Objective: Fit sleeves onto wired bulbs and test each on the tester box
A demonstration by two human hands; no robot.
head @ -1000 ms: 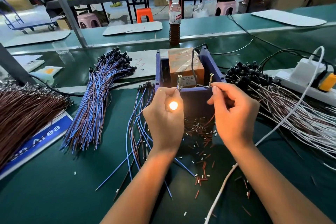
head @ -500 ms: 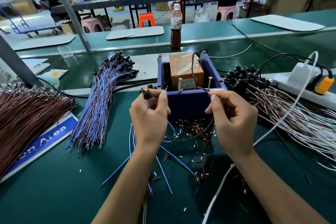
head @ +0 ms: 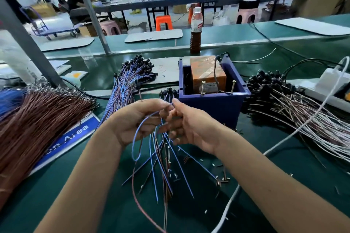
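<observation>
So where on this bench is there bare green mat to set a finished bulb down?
Bare mat lies behind the blue tester box, toward the bottle. Crowded: brown wires left, white wires right, loose blue leads under both hands.

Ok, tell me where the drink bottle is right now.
The drink bottle stands upright at the far edge of the green bench, directly behind the blue tester box, slightly left of it in the head view.
</observation>
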